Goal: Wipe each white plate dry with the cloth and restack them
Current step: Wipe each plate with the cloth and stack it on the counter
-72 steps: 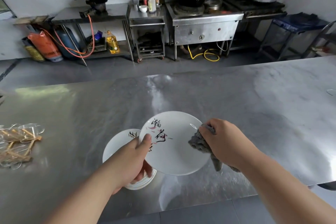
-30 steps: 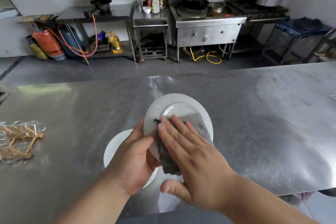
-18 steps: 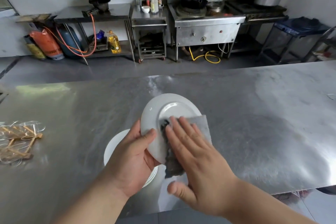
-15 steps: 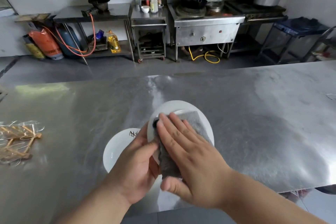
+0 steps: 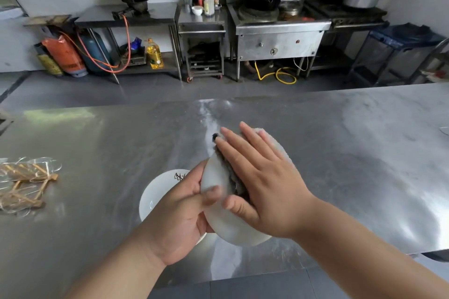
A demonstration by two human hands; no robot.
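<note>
My left hand (image 5: 179, 213) grips the left rim of a white plate (image 5: 233, 228), held tilted above the steel table with its underside up. My right hand (image 5: 262, 182) lies flat, fingers straight, and presses a grey cloth (image 5: 230, 172) against the plate's back. The hand hides most of the cloth; a dark edge shows along its left side. Below and to the left, another white plate (image 5: 158, 192) with black brush lettering lies on the table, partly under my left hand. The held plate looks blurred from motion.
The steel table (image 5: 340, 153) stretches wide left and right; its near edge runs just below my forearms. A bundle of wooden skewers in clear wrap (image 5: 24, 184) lies at the far left. Stoves, pots and gas cylinders stand beyond the table.
The plate was flipped from face up to back up. My right hand, first bunching the cloth at the rim, now rubs it flat across the back and has slid farther up and right.
</note>
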